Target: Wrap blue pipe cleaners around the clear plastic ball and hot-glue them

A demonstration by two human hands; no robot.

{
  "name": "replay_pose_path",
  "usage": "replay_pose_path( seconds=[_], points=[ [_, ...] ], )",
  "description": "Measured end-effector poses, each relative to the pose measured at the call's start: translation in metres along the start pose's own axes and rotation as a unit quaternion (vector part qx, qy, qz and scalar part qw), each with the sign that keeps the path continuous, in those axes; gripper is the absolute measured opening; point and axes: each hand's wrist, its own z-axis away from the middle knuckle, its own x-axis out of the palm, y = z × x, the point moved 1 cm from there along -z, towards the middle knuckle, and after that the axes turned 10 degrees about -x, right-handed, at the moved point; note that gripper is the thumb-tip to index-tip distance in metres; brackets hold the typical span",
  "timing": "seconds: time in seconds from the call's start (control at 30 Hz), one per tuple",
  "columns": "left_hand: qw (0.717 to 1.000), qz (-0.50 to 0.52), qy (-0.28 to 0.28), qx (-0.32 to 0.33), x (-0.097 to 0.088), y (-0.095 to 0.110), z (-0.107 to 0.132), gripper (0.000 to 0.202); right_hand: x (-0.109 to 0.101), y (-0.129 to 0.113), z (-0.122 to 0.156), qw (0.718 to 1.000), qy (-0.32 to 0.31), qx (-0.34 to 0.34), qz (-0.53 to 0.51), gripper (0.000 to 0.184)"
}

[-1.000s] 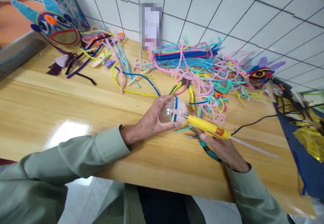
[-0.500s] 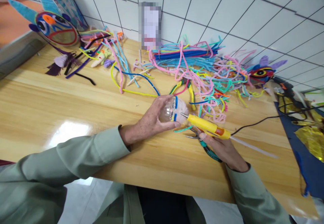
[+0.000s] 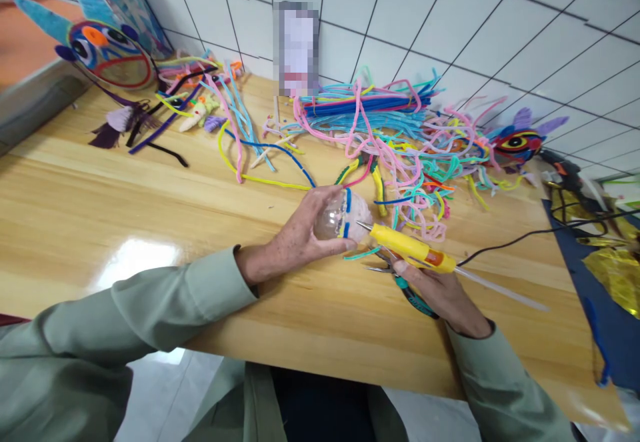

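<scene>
My left hand (image 3: pixel 303 229) is closed around a clear, rounded plastic piece (image 3: pixel 331 221), with pale pink material on its right side and short blue strips at the seam. In my right hand (image 3: pixel 443 292) is a yellow hot glue gun (image 3: pixel 407 247), a long clear glue stick poking out of its back. The gun's metal nozzle is at the pink side; whether it touches cannot be told. Green-and-black-handled pliers (image 3: pixel 413 295) lie beneath my right hand, and a teal pipe cleaner (image 3: pixel 363 254) lies beside them.
Tangled pink, blue and teal pipe cleaners (image 3: pixel 370 119) spread along the wall. Yellow-and-green-handled pliers (image 3: pixel 377 185) lie just beyond the plastic piece. Decorated fish-like faces stand at left (image 3: pixel 110 55) and right (image 3: pixel 520 143). The gun's black cord (image 3: pixel 515 234) runs rightward.
</scene>
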Motion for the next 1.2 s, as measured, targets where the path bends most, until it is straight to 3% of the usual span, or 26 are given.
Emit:
replay_pose_path(
  seconds=[0.2,0.67,1.2],
  points=[
    [1.000,0.004,0.002,0.005,0.000,0.000,0.000,0.087,0.001,0.000,-0.002,1.000,-0.008,0.018,-0.007,0.053],
    [1.000,0.006,0.007,0.000,0.002,-0.002,0.000,0.089,0.000,0.012,0.001,1.000,-0.003,0.012,-0.002,0.055],
    [1.000,0.009,0.003,0.019,0.003,-0.005,-0.001,0.090,-0.001,0.010,0.001,1.000,0.003,0.031,0.004,0.058]
  ],
)
